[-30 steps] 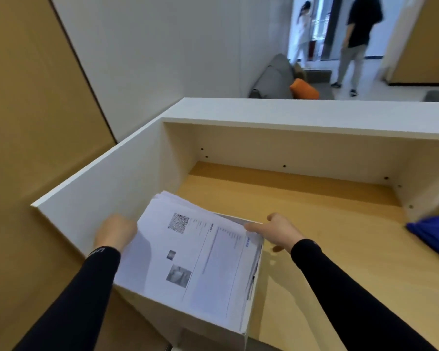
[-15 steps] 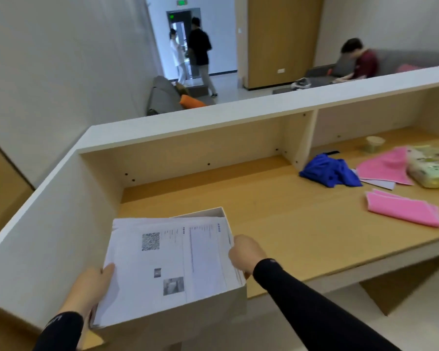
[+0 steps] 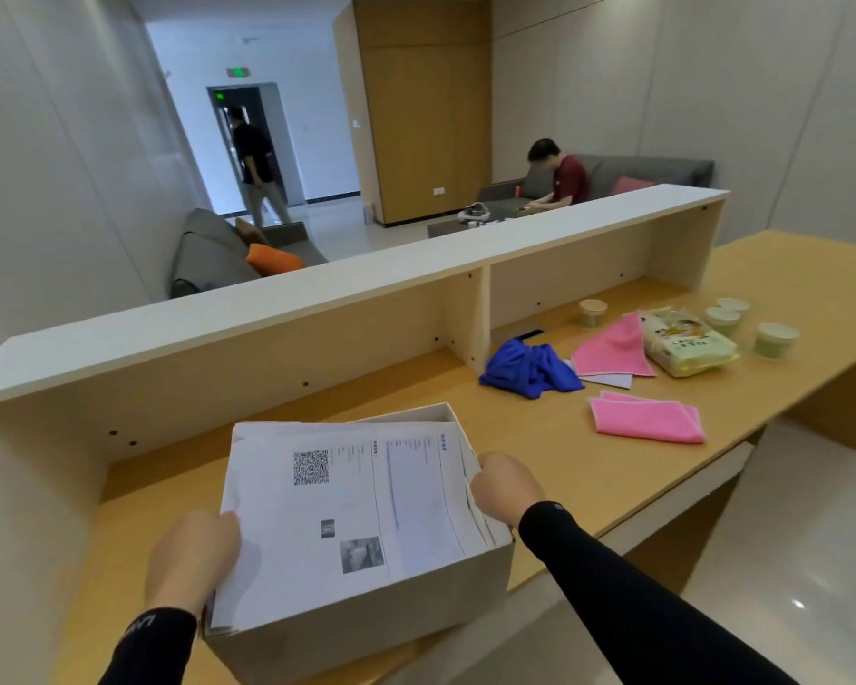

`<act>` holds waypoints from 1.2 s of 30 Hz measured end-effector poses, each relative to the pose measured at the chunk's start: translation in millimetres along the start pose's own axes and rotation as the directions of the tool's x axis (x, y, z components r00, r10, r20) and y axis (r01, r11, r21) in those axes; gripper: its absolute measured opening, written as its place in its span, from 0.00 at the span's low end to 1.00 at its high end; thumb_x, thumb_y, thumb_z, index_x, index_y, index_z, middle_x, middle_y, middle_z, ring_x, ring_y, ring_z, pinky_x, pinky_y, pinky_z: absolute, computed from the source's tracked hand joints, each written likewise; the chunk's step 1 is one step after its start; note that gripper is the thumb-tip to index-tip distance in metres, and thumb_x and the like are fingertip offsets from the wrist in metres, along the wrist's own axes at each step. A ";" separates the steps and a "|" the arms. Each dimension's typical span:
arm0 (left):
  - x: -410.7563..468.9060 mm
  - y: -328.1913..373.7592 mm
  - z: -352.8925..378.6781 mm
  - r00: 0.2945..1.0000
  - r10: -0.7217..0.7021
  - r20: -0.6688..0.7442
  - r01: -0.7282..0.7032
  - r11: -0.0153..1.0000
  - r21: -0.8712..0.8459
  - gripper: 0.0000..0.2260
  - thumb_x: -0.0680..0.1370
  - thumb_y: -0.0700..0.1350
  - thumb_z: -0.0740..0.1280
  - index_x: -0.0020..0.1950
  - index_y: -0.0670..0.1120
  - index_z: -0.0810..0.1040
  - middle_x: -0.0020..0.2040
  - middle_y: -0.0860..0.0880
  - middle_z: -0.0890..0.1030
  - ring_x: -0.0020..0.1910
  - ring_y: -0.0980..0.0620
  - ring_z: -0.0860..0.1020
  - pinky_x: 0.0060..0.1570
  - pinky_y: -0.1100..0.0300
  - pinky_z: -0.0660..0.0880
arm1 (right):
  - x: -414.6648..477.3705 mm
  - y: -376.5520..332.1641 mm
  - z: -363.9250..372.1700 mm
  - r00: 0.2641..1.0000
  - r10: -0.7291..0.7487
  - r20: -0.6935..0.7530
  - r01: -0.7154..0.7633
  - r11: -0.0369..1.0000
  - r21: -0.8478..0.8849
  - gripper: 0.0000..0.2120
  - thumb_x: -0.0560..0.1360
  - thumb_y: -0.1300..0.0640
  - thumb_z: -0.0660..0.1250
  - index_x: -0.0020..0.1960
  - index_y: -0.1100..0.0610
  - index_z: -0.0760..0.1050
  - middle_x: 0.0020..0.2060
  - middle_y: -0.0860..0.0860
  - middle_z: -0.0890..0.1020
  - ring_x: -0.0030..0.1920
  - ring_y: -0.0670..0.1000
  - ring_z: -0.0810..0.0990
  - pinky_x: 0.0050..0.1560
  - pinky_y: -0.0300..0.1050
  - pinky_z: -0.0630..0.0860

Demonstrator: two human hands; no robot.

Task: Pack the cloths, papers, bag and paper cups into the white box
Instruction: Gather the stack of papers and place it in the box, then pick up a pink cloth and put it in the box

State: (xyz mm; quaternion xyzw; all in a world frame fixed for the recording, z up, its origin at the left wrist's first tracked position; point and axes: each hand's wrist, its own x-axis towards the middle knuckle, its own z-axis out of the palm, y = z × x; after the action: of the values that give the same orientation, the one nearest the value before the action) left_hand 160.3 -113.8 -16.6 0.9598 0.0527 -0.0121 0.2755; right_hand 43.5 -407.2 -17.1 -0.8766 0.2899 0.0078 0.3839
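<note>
- Left hand [image 3: 194, 561]: fingers are curled over the near-left edge of the papers [image 3: 347, 501], and the stack is gripped.
- Papers: thin white printed sheets in a loose rectangular stack, seated in the open top of the white box [image 3: 366, 615]. The long axis is run from the left hand to the right. The blue-headed end is pointed right, and the QR code is set toward the far side.
- White box: matt card, rectangular, stood at the near edge of the wood-grain desk [image 3: 515, 437].
- Right hand [image 3: 507, 487]: fingers are curled round the stack's right edge.
- Well apart to the right, on the desk:
  - a crumpled blue cloth [image 3: 530, 370]
  - soft pink cloths [image 3: 648, 422], the nearer one folded
  - a glossy yellow bag [image 3: 688, 343]
  - upright paper cups [image 3: 774, 341]
</note>
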 end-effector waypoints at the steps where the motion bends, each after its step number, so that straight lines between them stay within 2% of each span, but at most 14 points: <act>1: -1.4 15.9 6.0 1.000 0.030 0.000 -0.030 1.000 -0.001 0.17 0.79 0.43 0.58 0.31 0.38 0.71 0.28 0.42 0.69 0.26 0.46 0.68 0.29 0.59 0.61 | 5.2 8.6 -11.4 1.000 0.013 -0.019 -0.013 1.000 0.000 0.14 0.75 0.61 0.55 0.52 0.60 0.77 0.48 0.56 0.82 0.48 0.56 0.80 0.48 0.48 0.77; 7: -9.0 107.3 56.9 0.992 0.121 0.043 -0.122 0.992 0.030 0.15 0.79 0.43 0.57 0.35 0.38 0.73 0.31 0.40 0.72 0.28 0.46 0.70 0.30 0.58 0.61 | 43.9 65.6 -77.6 0.995 0.059 -0.086 -0.059 0.998 0.002 0.14 0.75 0.60 0.55 0.54 0.60 0.76 0.50 0.56 0.82 0.50 0.57 0.80 0.49 0.49 0.77; 12: -15.1 170.6 118.9 0.992 0.105 0.066 -0.108 0.994 0.032 0.16 0.79 0.43 0.58 0.38 0.35 0.77 0.30 0.40 0.73 0.28 0.45 0.71 0.30 0.58 0.63 | 84.9 117.4 -136.3 0.994 0.069 -0.087 -0.072 0.997 -0.034 0.15 0.74 0.63 0.55 0.56 0.61 0.76 0.52 0.57 0.81 0.52 0.58 0.79 0.50 0.48 0.76; 15: -12.6 202.8 153.3 0.993 0.085 0.086 -0.090 0.995 0.051 0.17 0.79 0.43 0.58 0.35 0.36 0.75 0.28 0.41 0.72 0.27 0.45 0.71 0.30 0.59 0.63 | 108.0 145.1 -164.3 0.994 0.081 -0.072 -0.082 0.997 -0.013 0.13 0.76 0.62 0.55 0.54 0.61 0.76 0.46 0.55 0.79 0.50 0.57 0.79 0.52 0.49 0.76; 17: -9.6 218.0 172.3 0.992 0.027 0.126 -0.040 0.994 0.102 0.18 0.80 0.44 0.57 0.35 0.36 0.76 0.30 0.40 0.76 0.28 0.44 0.73 0.29 0.59 0.64 | 121.9 160.6 -178.4 0.995 0.080 -0.058 -0.080 0.997 -0.004 0.13 0.77 0.61 0.55 0.54 0.60 0.76 0.44 0.54 0.77 0.47 0.54 0.77 0.53 0.48 0.76; 19: -4.3 223.8 189.5 0.989 -0.014 0.145 -0.004 0.993 0.121 0.18 0.80 0.43 0.56 0.36 0.36 0.77 0.33 0.37 0.78 0.32 0.42 0.76 0.31 0.58 0.66 | 133.9 170.4 -187.9 0.997 0.072 -0.027 -0.072 0.997 -0.012 0.12 0.77 0.61 0.54 0.55 0.60 0.75 0.46 0.55 0.77 0.48 0.54 0.77 0.56 0.48 0.75; 22: -2.4 220.6 210.0 0.986 -0.085 0.144 0.067 0.989 0.129 0.17 0.79 0.41 0.57 0.35 0.34 0.76 0.40 0.34 0.79 0.40 0.37 0.76 0.38 0.53 0.68 | 147.0 178.6 -191.4 0.997 0.052 0.049 -0.050 0.998 -0.027 0.15 0.76 0.62 0.54 0.59 0.60 0.75 0.53 0.57 0.80 0.54 0.57 0.78 0.59 0.50 0.75; 25: -7.7 218.9 215.4 0.977 -0.171 0.127 0.153 0.978 0.142 0.15 0.78 0.39 0.58 0.36 0.33 0.75 0.45 0.32 0.78 0.42 0.37 0.74 0.38 0.52 0.66 | 156.0 180.7 -188.3 0.994 0.054 0.090 -0.053 0.998 -0.015 0.14 0.76 0.63 0.55 0.57 0.62 0.75 0.55 0.59 0.80 0.56 0.58 0.78 0.59 0.50 0.75; 27: -9.3 223.8 211.6 0.966 -0.214 0.144 0.194 0.971 0.138 0.13 0.79 0.38 0.58 0.42 0.31 0.77 0.52 0.29 0.78 0.43 0.38 0.73 0.40 0.53 0.65 | 161.7 180.3 -188.2 0.994 0.050 0.099 -0.049 0.999 -0.017 0.14 0.76 0.63 0.55 0.56 0.63 0.75 0.54 0.59 0.80 0.56 0.59 0.78 0.58 0.49 0.75; 29: -10.8 234.5 204.3 0.964 -0.216 0.154 0.196 0.971 0.137 0.15 0.79 0.40 0.58 0.54 0.30 0.77 0.59 0.29 0.76 0.50 0.36 0.74 0.45 0.52 0.66 | 167.4 180.2 -190.2 0.991 0.055 0.121 -0.055 0.998 -0.004 0.14 0.75 0.62 0.56 0.56 0.62 0.75 0.52 0.57 0.80 0.55 0.59 0.79 0.57 0.50 0.76; 31: -17.5 254.5 194.4 0.982 -0.156 0.108 0.138 0.977 0.164 0.19 0.79 0.47 0.59 0.62 0.33 0.74 0.64 0.33 0.74 0.59 0.36 0.73 0.54 0.51 0.69 | 170.0 177.9 -194.5 0.987 0.063 0.149 -0.070 0.997 0.041 0.15 0.75 0.58 0.57 0.57 0.61 0.75 0.51 0.57 0.81 0.51 0.58 0.81 0.55 0.51 0.78; 33: -26.4 285.4 186.1 1.000 -0.003 0.006 0.003 0.993 0.118 0.22 0.77 0.49 0.62 0.66 0.36 0.72 0.64 0.35 0.74 0.62 0.36 0.72 0.60 0.47 0.69 | 170.7 171.8 -202.5 0.993 0.054 0.109 -0.066 0.992 0.112 0.18 0.75 0.52 0.60 0.60 0.62 0.72 0.53 0.58 0.81 0.50 0.57 0.81 0.53 0.51 0.77; 36: -39.9 341.0 183.3 0.968 0.246 -0.053 -0.249 0.966 -0.075 0.21 0.77 0.48 0.64 0.68 0.41 0.71 0.65 0.41 0.76 0.62 0.41 0.73 0.59 0.50 0.70 | 172.8 162.3 -219.0 0.999 0.040 -0.033 -0.030 0.968 0.249 0.22 0.74 0.51 0.61 0.62 0.64 0.70 0.58 0.60 0.79 0.57 0.58 0.78 0.57 0.52 0.74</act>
State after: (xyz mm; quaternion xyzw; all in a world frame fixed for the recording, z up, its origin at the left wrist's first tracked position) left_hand 158.5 -502.1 10.0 0.9469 -0.0611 0.0454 0.3125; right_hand 58.0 -729.6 -12.1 -0.8164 0.3110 -0.0382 0.4851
